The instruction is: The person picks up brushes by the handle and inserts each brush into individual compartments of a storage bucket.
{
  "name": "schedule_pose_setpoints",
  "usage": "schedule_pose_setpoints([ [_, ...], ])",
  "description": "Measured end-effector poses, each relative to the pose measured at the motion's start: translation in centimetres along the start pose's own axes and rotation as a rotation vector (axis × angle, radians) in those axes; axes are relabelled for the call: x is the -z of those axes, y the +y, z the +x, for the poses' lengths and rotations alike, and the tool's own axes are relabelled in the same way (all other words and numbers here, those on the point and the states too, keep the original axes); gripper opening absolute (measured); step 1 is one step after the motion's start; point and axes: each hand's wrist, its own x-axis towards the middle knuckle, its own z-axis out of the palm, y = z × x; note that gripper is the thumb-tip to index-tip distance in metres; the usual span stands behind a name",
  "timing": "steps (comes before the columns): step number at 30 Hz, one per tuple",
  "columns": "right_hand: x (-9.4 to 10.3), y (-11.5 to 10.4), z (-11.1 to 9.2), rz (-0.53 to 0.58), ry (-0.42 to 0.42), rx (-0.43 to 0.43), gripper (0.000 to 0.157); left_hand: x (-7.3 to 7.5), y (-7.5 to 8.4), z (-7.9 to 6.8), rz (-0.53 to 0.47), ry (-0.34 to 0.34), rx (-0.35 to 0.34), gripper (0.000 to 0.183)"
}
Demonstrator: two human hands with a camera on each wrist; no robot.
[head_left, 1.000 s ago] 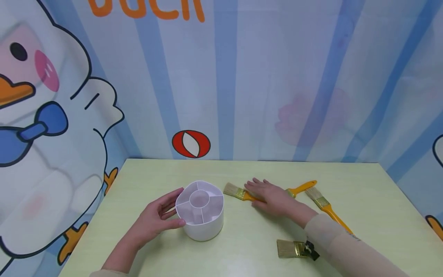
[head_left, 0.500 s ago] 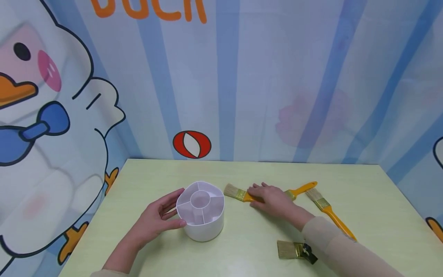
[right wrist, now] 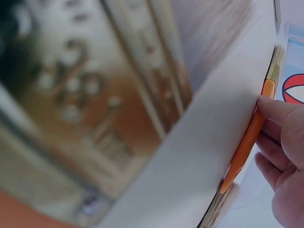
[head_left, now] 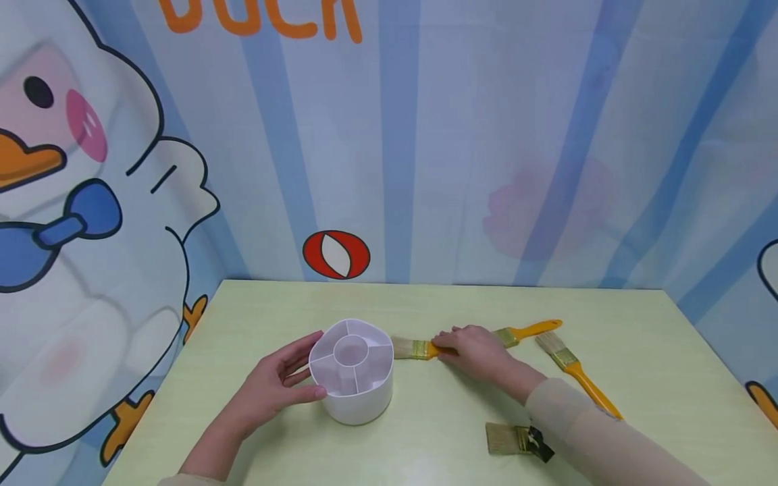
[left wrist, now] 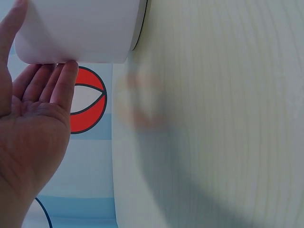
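My left hand point(head_left: 276, 385) holds a white divided organizer point(head_left: 358, 408) at its left side, thumb in front and fingers behind. In the left wrist view its fingertips point(left wrist: 70, 71) touch the white wall. My right hand point(head_left: 477, 351) pinches the orange handle of a flat paintbrush point(head_left: 419, 349), whose bristles point left toward the organizer. Seen from the right wrist, the thumb lies along the orange handle point(right wrist: 249, 137) with the fingers curled beneath. The hand covers much of this handle in the head view. The organizer's visible compartments hold nothing.
Just beyond the right hand lies a second paintbrush point(head_left: 529, 331). A third paintbrush point(head_left: 583, 378) slants to its right. Nearer the front is a wide paintbrush point(head_left: 504, 439), a dark object and the sleeve covering its handle end. A duck-print curtain point(head_left: 450, 169) stands behind the table point(head_left: 273, 300).
My right hand's spread fingers have drawn together onto the paintbrush handle. That paintbrush has turned slightly, its bristles now nearer the organizer. My left hand and the organizer have stayed in place.
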Motion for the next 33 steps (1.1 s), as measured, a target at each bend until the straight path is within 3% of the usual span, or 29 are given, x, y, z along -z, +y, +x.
schedule_pose_setpoints([
  [8, -0.3, 0.4, 0.4, -0.102, 0.068, 0.112, 0.017, 0.0, -0.1, 0.0, 0.004, 0.006, 0.007, 0.090],
  [14, 0.1, 0.4, 0.3, -0.055, 0.066, 0.076, 0.016, 0.0, -0.1, 0.1, 0.002, -0.004, -0.003, 0.090],
  [24, 2.2, 0.7, 0.3, 0.266, 0.089, -0.135, 0.018, 0.0, -0.4, 0.2, 0.010, 0.011, 0.018, 0.091],
  [33, 4.1, -0.5, 1.1, 0.809, 0.125, -0.332, 0.026, 0.0, -0.2, 0.2, 0.020, 0.006, 0.005, 0.091],
])
